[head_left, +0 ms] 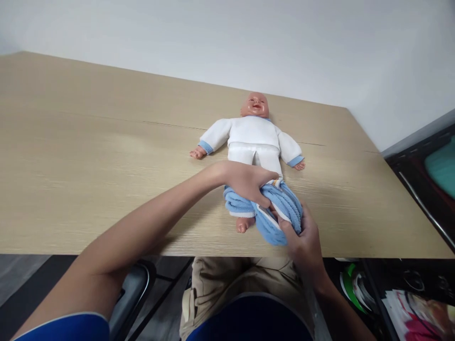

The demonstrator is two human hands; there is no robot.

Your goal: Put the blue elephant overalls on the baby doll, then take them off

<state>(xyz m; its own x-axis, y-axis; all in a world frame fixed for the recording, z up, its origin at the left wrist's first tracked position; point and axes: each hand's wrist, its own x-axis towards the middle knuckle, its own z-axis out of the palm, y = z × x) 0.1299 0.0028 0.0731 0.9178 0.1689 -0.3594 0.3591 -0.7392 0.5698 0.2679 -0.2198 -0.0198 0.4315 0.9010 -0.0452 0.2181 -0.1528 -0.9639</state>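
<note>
Doll (253,130) on table (88,180); garment (273,234) at its legs (273,161); wall (213,42) behind

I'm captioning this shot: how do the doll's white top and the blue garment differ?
The white top has blue cuffs; the blue garment has white edging. The white top lies spread over the doll's upper body; the blue garment is bunched low on its legs. The left hand and right hand grip the blue garment; neither touches the white top. Both combine blue and white.
</note>
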